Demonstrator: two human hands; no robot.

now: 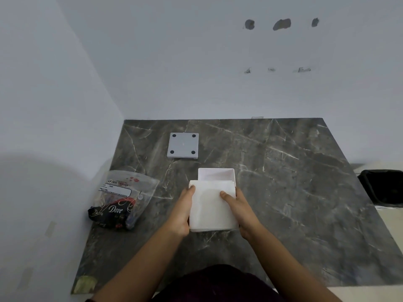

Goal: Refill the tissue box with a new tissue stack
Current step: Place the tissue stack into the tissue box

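Note:
A white tissue stack [210, 207] is held between both hands above the dark marble table. My left hand [183, 211] grips its left edge with the thumb on top. My right hand [238, 209] clasps the right edge, one finger lying across the top. Just behind the stack stands the open white tissue box [216, 173], its near side hidden by the stack's far edge. The box's flat grey lid [183, 145], with dark pads at its corners, lies farther back on the table.
A clear plastic bag [122, 198] with a dark Dove-labelled wrapper lies at the left on the marble table [294, 192]. A black bin [383, 186] stands beyond the table's right edge. White walls close off the left and back.

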